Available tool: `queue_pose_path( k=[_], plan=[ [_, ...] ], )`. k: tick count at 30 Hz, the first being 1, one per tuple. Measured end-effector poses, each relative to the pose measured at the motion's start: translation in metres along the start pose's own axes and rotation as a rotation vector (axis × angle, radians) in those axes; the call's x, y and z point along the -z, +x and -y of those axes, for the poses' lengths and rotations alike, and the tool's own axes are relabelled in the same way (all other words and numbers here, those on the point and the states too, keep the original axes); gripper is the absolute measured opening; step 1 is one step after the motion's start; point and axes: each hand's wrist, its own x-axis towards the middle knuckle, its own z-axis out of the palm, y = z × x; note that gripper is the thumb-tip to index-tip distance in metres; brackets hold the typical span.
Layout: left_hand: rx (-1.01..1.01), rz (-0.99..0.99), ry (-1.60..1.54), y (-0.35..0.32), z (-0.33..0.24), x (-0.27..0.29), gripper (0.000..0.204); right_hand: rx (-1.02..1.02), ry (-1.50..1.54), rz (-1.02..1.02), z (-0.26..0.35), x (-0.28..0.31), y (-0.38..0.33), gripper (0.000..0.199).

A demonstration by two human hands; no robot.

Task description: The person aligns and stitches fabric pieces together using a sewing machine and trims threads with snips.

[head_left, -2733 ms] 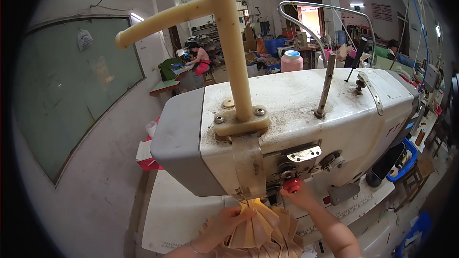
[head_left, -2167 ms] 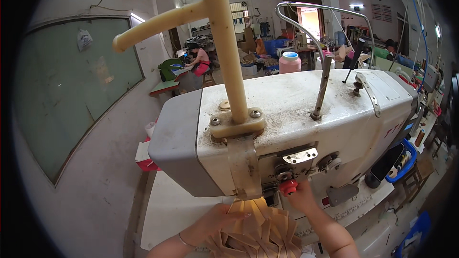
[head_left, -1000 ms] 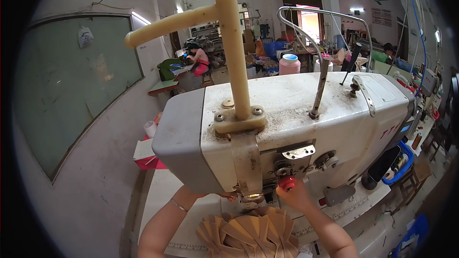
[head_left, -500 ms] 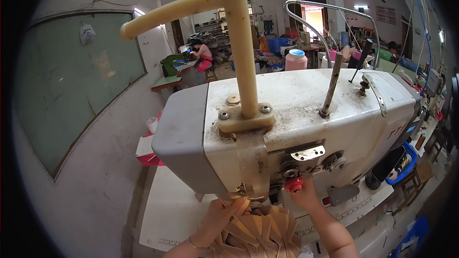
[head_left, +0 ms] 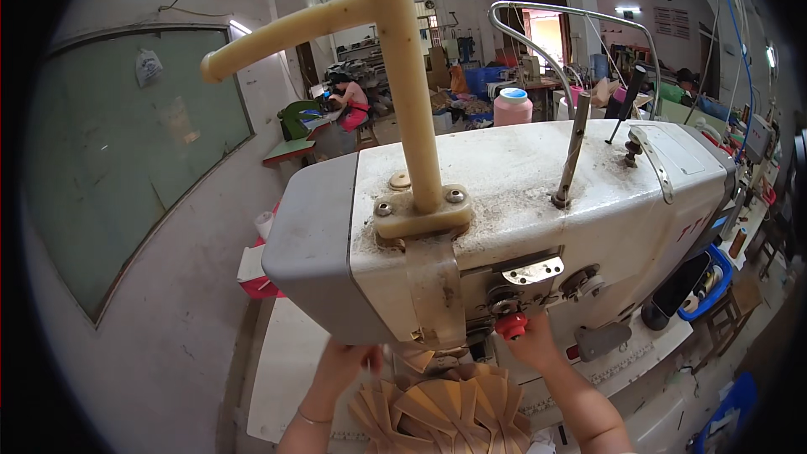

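A large white sewing machine (head_left: 513,168) with a grey end cover fills the middle of the view. Before it bunches a stack of tan, strip-like folded pieces (head_left: 441,408), with one yellowish piece reaching up under the machine head. My left hand (head_left: 343,363) is at the lower left of the head, left of the tan pieces and apart from them; its fingers are partly hidden and blurred. My right hand (head_left: 535,345) is under the machine arm, just behind and right of a red knob (head_left: 510,325). Its fingertips are hidden, so its grip does not show.
A cream post with a side arm (head_left: 412,92) rises from the machine top. A metal thread pin (head_left: 572,151) and a pink thread cone (head_left: 513,108) stand farther right. At right sits a blue bin (head_left: 713,282). Another person (head_left: 353,105) sits at a machine behind.
My left hand has let go of the yellowish piece at the needle area and moved left and down. The right hand stays beside the red knob. The view has shifted slightly.
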Motion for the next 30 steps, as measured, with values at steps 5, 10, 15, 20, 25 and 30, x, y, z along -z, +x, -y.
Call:
queue_pose_path(
  k=[5,10,15,20,25,30],
  plan=[
    [-0.369,-0.002,0.393,0.02,0.001,0.01,0.027,-0.055,-0.053,-0.011,0.005,-0.002,-0.006,0.007],
    [0.157,0.191,0.266,-0.036,-0.034,-0.026,0.034,0.006,-0.028,-0.052,0.001,-0.001,-0.002,0.007],
    [0.189,0.046,-0.075,-0.071,0.007,-0.098,0.035,-0.015,-0.272,-0.061,-0.013,-0.004,-0.016,0.011],
    [-0.198,0.14,-0.221,-0.084,-0.002,-0.104,0.021,-0.391,-0.107,0.04,-0.026,-0.006,-0.029,0.016],
    [-0.072,0.117,-0.423,-0.066,0.088,-0.115,0.022,-0.421,-0.045,0.271,-0.025,-0.01,-0.045,0.02],
    [0.333,0.132,0.116,-0.057,0.0,-0.099,0.033,-0.413,0.017,0.207,-0.006,-0.007,-0.04,0.019]
  ],
)
